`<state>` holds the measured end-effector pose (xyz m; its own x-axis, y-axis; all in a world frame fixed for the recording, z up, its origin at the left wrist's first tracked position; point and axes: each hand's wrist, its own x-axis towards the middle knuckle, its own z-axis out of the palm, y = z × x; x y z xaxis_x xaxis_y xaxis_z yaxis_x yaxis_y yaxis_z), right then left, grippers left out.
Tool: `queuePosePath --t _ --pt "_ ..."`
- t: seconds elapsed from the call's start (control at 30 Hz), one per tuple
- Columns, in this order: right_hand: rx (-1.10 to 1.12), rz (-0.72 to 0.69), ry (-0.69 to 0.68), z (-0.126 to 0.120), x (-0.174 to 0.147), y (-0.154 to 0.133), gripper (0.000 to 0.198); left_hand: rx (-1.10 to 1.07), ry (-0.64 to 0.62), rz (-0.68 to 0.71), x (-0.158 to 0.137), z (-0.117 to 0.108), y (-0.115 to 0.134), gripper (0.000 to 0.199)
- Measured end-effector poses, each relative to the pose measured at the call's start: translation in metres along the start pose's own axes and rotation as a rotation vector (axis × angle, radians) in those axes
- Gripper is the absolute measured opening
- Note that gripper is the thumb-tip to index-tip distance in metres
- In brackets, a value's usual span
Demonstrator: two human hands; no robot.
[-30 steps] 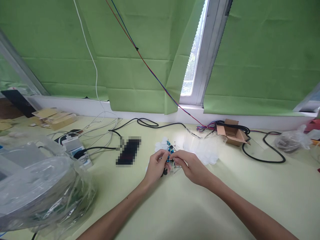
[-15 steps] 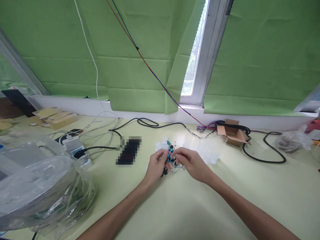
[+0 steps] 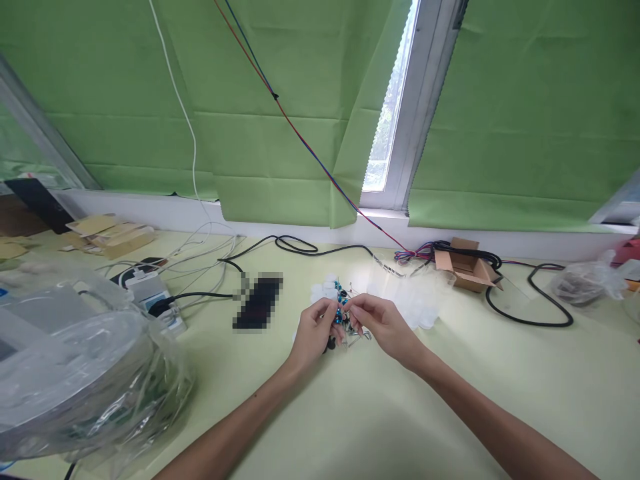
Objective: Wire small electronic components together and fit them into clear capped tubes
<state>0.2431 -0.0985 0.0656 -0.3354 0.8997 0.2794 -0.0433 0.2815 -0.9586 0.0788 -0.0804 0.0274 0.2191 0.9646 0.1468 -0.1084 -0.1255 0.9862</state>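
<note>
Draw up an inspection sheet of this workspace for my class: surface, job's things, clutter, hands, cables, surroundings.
Surface: pale table
Job's things: small blue parts, with black pieces and white pieces nearby
Clutter: plastic bag at left, open box at back right
Hands: left hand and right hand, both curled at the blue parts; exact grip too small to tell
Cables: black cable looped at right, white cable hanging, red and blue wires slanting down
Surroundings: green blinds, window showing between them

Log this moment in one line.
left hand: at small blue parts | right hand: close beside them | grip: unclear | farther back: open cardboard box
</note>
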Motion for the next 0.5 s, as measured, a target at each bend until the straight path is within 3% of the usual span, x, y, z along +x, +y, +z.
queuePosePath --t 0.5 --pt "0.029 -0.002 0.078 0.0029 -0.0009 0.0034 0.025 -0.033 0.016 -0.03 -0.0017 0.0027 0.0048 0.033"
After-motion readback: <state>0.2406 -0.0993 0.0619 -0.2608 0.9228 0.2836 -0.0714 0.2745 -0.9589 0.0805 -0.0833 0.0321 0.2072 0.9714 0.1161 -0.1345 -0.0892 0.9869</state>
